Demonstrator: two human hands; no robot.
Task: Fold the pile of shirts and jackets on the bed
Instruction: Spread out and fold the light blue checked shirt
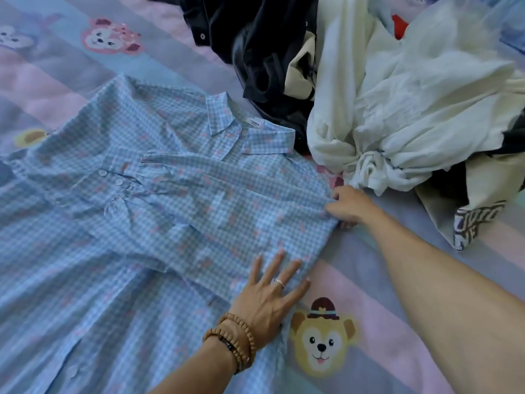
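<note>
A blue checked shirt (pixel 159 211) lies spread front-up on the bed, collar toward the far side, with one sleeve folded across its chest. My left hand (pixel 270 297), fingers straight and spread, presses flat on the shirt's right side near the edge. My right hand (pixel 348 206) pinches the shirt's edge at the right shoulder fold. Beyond the shirt sits a pile of clothes: a black jacket (pixel 255 52), white garments (pixel 412 103) and a beige piece with a printed patch (pixel 471 223).
The bedspread (pixel 377 280) is striped pink, blue and lilac with cartoon animal faces. A yellow bear print (pixel 321 339) lies just right of my left wrist. Bare bedspread shows at the far left and near right.
</note>
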